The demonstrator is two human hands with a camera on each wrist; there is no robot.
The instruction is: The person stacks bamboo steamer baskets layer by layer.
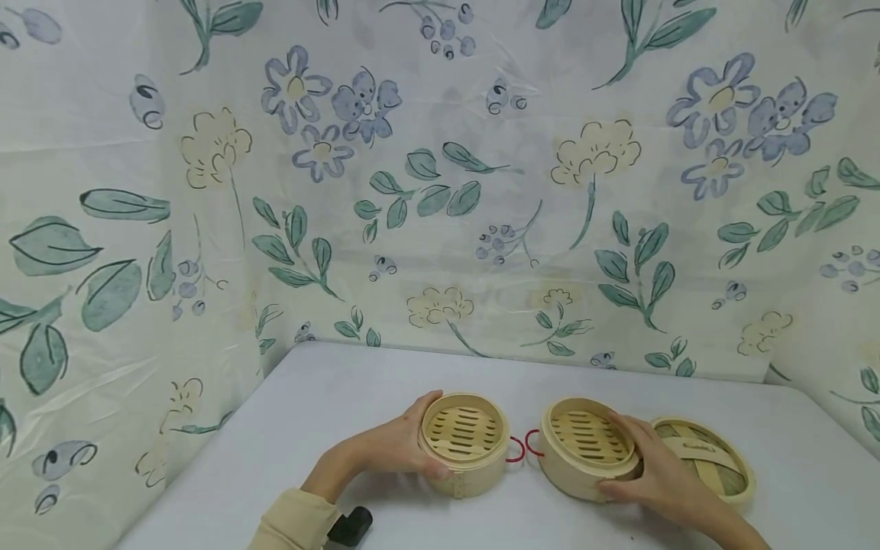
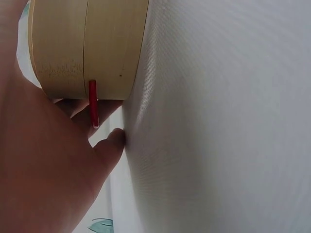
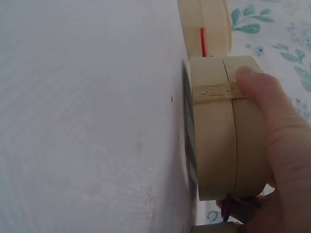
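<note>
Two round bamboo steamer baskets with slatted bases stand side by side, their red loop handles facing each other. My left hand holds the left steamer basket by its outer side, thumb at the front. In the left wrist view, this basket's wall shows a red loop. The right steamer basket is gripped by my right hand, thumb on the near wall and fingers over the far rim. In the right wrist view, the thumb presses the wall near a stapled strip.
A round woven bamboo lid with crossing bands lies right of the right basket, partly behind my right hand. The white table meets a floral cloth backdrop. A black object sits by my left sleeve.
</note>
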